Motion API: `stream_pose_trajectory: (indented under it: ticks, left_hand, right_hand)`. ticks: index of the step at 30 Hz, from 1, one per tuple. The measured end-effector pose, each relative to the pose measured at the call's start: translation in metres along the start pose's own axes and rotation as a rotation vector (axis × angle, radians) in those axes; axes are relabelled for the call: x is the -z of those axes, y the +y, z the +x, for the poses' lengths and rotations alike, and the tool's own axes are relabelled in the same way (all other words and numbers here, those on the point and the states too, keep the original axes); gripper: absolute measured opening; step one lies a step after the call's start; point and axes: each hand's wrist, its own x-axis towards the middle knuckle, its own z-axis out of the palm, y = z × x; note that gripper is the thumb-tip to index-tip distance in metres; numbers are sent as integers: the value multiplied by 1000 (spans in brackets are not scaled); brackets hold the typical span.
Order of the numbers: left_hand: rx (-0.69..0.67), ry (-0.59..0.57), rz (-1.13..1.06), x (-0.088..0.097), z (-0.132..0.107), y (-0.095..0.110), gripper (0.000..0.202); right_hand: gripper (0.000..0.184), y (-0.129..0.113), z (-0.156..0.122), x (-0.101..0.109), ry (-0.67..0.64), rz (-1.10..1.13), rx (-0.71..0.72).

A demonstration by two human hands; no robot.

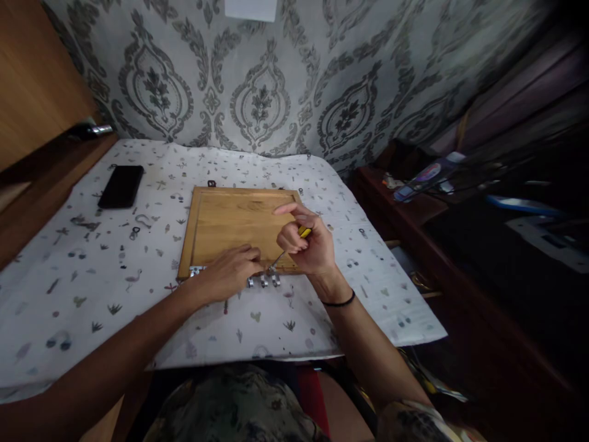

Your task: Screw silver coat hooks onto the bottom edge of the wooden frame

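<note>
A flat wooden board (pixel 232 221) with a raised rim lies on a patterned white cloth (pixel 83 288). Metal hinges (pixel 264 281) are fixed along its near edge. My right hand (pixel 308 242) is closed round a yellow-handled screwdriver (pixel 301 233), whose thin shaft points down-left to the hinge area. My left hand (pixel 232 270) rests on the board's near edge, fingers curled and pressed beside the screwdriver tip; what it pinches, if anything, is hidden.
A black phone (pixel 121 186) lies on the cloth at far left. A wooden cabinet side (pixel 32 92) stands to the left. To the right is a dark wooden shelf (pixel 414 209) with cluttered items. Patterned wallpaper is behind.
</note>
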Motion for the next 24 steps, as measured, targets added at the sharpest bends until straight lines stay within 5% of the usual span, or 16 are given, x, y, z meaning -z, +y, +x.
stream_pose_trajectory:
  ticks: [4,7,13,18,24]
  left_hand:
    - [-1,11,19,0,0,0,37]
    - [9,3,35,-2,0,0,37]
    - [-12,11,30,-4,-1,-2,36]
    - [-24,13,32,-4,0,-3,38]
    - [-13,1,29,-5,0,-4,43]
  right_hand:
    - [21,6,-4,-9,310,-51,143]
    - [25,8,-5,-15,373,-67,160]
    - [43,3,-2,-2,63,-81,55]
    - [40,1,9,19,-123,-96,42]
    - [56,7,17,10,-188,47,55]
